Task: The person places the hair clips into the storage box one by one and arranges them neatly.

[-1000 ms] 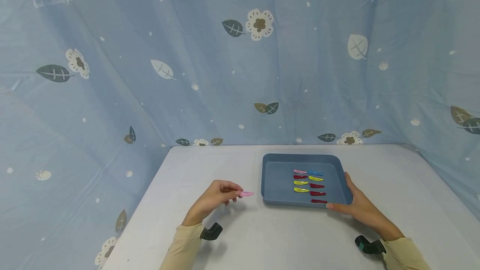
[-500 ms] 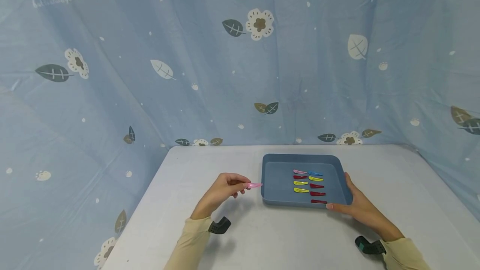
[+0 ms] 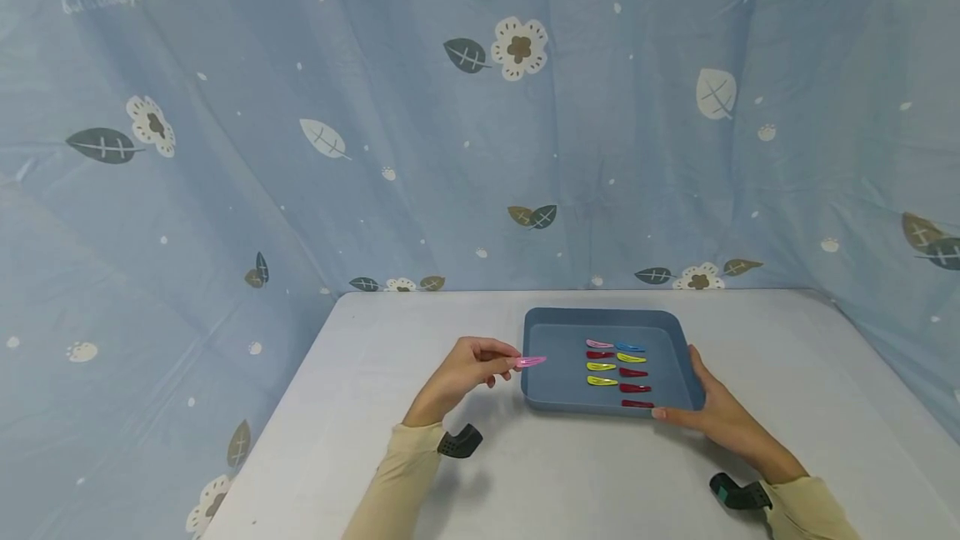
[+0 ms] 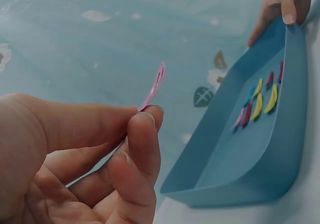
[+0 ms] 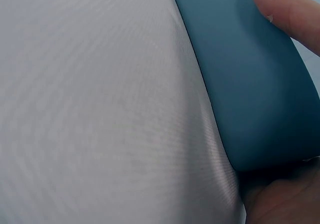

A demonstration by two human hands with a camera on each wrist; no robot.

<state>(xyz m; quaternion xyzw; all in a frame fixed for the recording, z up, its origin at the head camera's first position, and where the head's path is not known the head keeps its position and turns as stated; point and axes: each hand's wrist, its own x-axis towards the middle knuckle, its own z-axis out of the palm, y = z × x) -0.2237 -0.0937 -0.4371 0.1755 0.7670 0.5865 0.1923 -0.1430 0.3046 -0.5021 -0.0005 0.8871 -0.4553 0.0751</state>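
Between thumb and fingertips, my left hand point(image 3: 467, 375) pinches a pink snap hair clip point(image 3: 532, 362) by one end. The clip's free tip overlaps the left rim of a blue-grey tray point(image 3: 553, 386) in the head view. In the left wrist view the clip point(image 4: 157, 84) stands up from the fingertips. My right hand point(image 3: 722, 422) grips the tray's near right corner, thumb at the front wall and fingers along the right side. Inside the tray lie two columns of hair clips: one pink, one blue, and several yellow clips point(image 3: 602, 381) and red clips point(image 3: 635, 388).
A white cloth point(image 3: 585, 473) covers the table under the tray. Behind and to the left hangs a blue curtain point(image 3: 420, 148) printed with leaves and flowers. Black wrist cameras sit at the left cuff point(image 3: 461, 442) and the right cuff point(image 3: 738, 492).
My left hand has moved right and toward the back with the pink hair clip, from beside the tray to its left rim. The right hand and the tray have stayed put.
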